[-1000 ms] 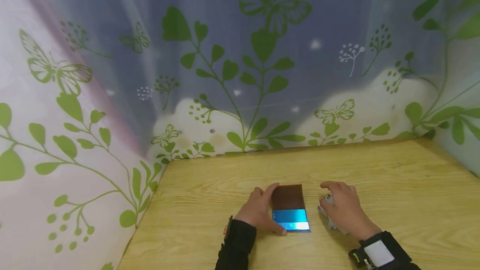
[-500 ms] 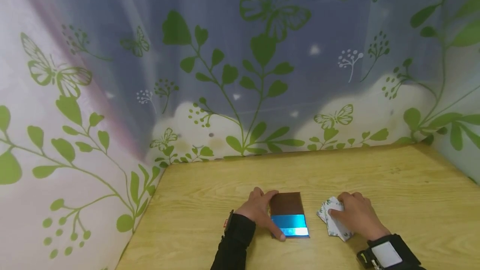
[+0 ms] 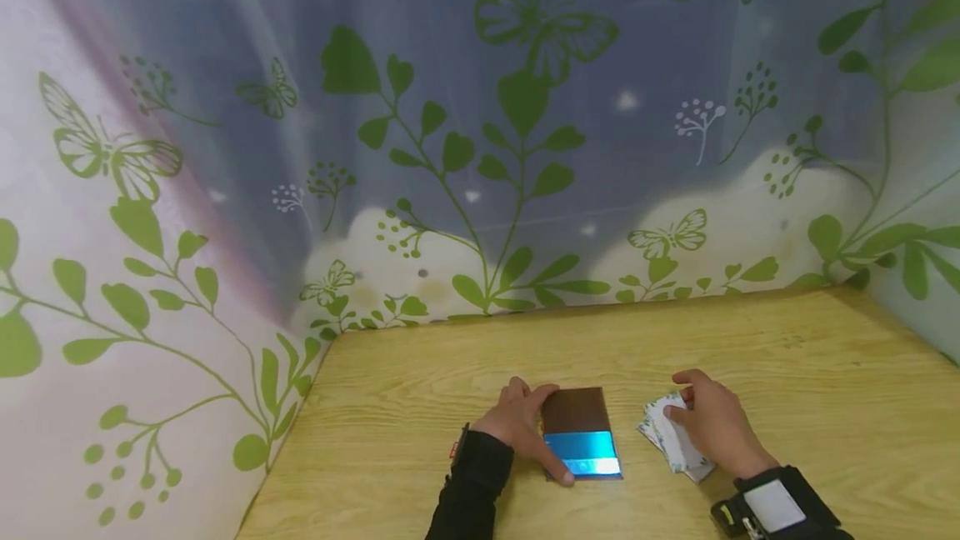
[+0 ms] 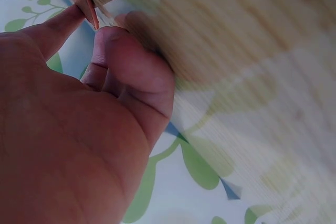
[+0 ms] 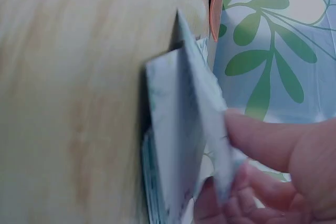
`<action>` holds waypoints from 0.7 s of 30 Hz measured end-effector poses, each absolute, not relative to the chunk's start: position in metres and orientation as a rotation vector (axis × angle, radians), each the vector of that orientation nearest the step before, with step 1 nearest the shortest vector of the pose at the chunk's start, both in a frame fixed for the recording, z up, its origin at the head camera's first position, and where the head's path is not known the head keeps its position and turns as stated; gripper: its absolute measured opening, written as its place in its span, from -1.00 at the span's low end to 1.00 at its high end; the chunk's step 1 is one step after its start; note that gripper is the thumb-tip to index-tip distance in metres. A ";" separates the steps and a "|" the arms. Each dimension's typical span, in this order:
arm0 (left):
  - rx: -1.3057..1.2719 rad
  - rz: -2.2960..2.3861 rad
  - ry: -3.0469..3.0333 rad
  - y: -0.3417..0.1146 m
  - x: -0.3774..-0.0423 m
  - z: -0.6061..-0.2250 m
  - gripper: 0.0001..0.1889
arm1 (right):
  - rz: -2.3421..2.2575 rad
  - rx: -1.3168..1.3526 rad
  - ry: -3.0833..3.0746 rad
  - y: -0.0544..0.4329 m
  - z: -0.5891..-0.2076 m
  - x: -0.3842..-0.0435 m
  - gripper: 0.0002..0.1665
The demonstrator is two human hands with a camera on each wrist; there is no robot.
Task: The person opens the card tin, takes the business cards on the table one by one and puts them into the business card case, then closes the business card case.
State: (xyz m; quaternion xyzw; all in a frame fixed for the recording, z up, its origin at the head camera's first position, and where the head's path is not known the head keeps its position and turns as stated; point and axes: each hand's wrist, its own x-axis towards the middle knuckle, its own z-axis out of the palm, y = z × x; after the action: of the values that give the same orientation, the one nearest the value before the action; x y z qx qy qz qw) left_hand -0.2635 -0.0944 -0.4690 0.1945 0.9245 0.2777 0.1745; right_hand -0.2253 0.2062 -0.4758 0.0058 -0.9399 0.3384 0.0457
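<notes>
Here, the left hand (image 3: 516, 423), thumb spread wide, grips a folder (image 3: 576, 411); the right hand (image 3: 717, 426) pinches a tilted card (image 5: 206, 111).

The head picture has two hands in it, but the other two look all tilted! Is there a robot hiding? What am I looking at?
No robot: those are a person's own hands. One camera sits on the person's head and looks down. The other two are worn on the wrists, so each sees one hand up close.

On the wooden table there is a flat brown-and-blue case. The left hand touches its left side. Beside it is a small pile of white patterned pieces. The right hand pinches one white piece, tipped up, as the right wrist camera shows. It's blurry, so I can't tell what it is. Behind everything hangs leafy, butterfly-patterned cloth.
</notes>
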 end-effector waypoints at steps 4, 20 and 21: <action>0.566 0.801 2.614 -0.095 -0.264 -0.470 0.26 | 1.116 -0.022 -2.828 0.204 -0.475 -0.225 -0.61; 0.551 0.734 2.646 -0.095 -0.265 -0.469 0.26 | 1.987 0.391 -2.712 0.177 -0.482 -0.222 -0.68; 0.553 0.731 2.649 -0.095 -0.265 -0.469 0.26 | 1.987 0.444 -2.705 0.175 -0.482 -0.223 -0.69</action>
State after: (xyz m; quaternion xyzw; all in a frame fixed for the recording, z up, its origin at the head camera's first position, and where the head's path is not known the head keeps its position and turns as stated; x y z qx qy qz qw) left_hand -0.2647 -0.0949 -0.4690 0.1943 0.9315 0.2570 0.1685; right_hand -0.2225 0.1755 -0.4822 0.1301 -0.7930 0.5825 -0.1219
